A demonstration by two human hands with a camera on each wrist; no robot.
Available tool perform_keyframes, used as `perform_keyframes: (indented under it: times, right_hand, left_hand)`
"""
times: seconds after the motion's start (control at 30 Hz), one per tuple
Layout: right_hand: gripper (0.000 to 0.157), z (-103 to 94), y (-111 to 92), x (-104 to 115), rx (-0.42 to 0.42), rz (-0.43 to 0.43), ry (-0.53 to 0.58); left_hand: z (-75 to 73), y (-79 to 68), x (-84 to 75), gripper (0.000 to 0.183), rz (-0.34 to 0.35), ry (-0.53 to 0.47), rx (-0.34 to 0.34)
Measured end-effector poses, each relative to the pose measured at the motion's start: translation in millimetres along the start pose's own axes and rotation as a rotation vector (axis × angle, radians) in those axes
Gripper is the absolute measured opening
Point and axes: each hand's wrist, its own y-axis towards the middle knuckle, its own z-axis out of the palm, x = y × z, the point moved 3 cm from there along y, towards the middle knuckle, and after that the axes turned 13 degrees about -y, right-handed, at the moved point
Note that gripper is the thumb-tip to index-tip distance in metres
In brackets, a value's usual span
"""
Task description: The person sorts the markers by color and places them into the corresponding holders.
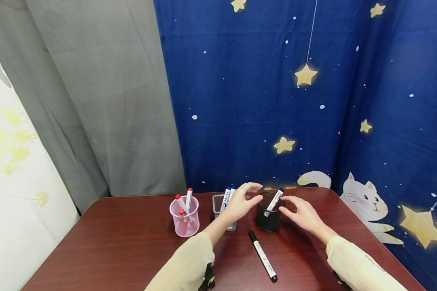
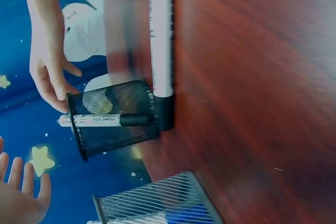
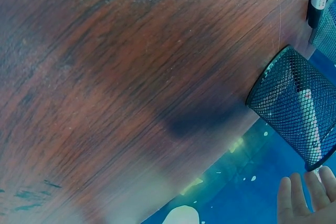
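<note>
A round black mesh pen cup (image 1: 268,221) stands upright between my two hands. One white marker (image 1: 275,199) with black ends leans inside it, its upper end above the rim. At the cup's left, my left hand (image 1: 240,203) has loosely spread fingers and holds nothing. My right hand (image 1: 304,215) is on the opposite side, fingertips right at the rim, also seen in the left wrist view as a relaxed hand (image 2: 50,66). Another black-and-white marker (image 1: 264,258) lies on the table in front of the cup, its black cap pointing toward it.
Partly behind my left hand stands a grey mesh holder (image 1: 232,227) with blue-capped markers (image 1: 226,197). Farther left is a pink mesh cup (image 1: 178,224) holding red-capped markers (image 1: 189,194). All stand near the back edge of the dark red table (image 1: 131,238), before a blue star-patterned curtain (image 1: 236,89).
</note>
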Motion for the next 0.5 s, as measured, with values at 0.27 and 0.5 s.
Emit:
perform_keyframes:
  times: [0.27, 0.5]
  right_hand:
    - [0.038, 1.2, 0, 0, 0.002, 0.004, -0.015]
    - [0.037, 1.5, -1, 0, -0.007, -0.002, -0.018]
  left_hand:
    - [1.1, -36.2, 11.8, 0.025, 0.028, 0.033, 0.135]
    - [14.2, -68.5, 15.0, 0.022, 0.199, 0.388, 0.408]
